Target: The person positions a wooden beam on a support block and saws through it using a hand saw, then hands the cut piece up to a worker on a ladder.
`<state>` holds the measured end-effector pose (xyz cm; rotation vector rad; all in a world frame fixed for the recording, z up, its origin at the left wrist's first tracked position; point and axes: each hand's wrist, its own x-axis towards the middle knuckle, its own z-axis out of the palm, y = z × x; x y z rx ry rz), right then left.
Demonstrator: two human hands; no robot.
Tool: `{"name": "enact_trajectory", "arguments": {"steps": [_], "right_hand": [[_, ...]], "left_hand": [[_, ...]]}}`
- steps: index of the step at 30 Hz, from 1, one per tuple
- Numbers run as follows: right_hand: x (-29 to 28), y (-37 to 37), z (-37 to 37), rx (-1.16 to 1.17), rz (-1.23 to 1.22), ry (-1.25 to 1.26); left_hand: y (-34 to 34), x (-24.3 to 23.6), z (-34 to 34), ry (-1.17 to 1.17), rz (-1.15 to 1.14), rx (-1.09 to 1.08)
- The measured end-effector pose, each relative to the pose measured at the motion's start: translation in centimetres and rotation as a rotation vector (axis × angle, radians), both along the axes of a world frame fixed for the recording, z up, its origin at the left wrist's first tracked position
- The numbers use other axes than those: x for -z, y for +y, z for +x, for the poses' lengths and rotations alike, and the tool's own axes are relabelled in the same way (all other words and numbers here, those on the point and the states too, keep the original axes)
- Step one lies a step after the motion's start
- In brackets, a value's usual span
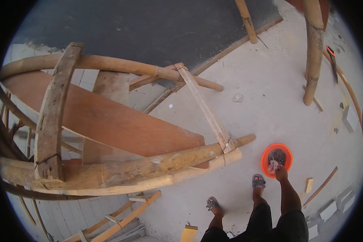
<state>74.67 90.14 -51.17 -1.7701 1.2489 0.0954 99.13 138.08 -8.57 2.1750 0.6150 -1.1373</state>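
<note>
My right hand (281, 174) reaches down to the near rim of a round orange basin (263, 159) on the floor. Its fingers are closed on a crumpled, see-through pinkish plastic bag (273, 166) lying at the basin's near side. Inside the basin is a heap of small dark thin pieces (276, 155) that look like nails, too small to tell for sure. My left hand is out of view. My sandalled feet stand on the floor just left of the basin.
A bamboo and timber scaffold (149, 165) with a brown board (105, 115) fills the left side. Bamboo poles (313, 56) stand at the upper right. A handsaw (332, 63), a wood block (309, 185), and grey blocks (328, 210) lie along the right. A wooden ladder (125, 215) is at lower left.
</note>
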Motion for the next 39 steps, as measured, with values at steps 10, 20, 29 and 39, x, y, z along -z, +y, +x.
{"name": "enact_trajectory", "arguments": {"steps": [10, 20, 29, 39], "right_hand": [[-18.4, 7.0, 11.2, -0.726, 0.012, -0.406], [-39.8, 25.2, 18.8, -1.453, -0.009, -0.816], [-54.4, 38.3, 23.8, -1.509, 0.407, -0.554], [-57.9, 53.0, 22.7, -1.614, 0.819, -0.810]], "left_hand": [[1.6, -10.2, -9.3, -0.210, -0.411, -0.372], [6.7, -16.8, -12.3, -0.439, -0.864, -0.719], [13.3, -20.9, -10.0, -0.609, -1.068, -0.786], [22.8, -23.6, -9.0, -0.736, -1.093, -0.831]]}}
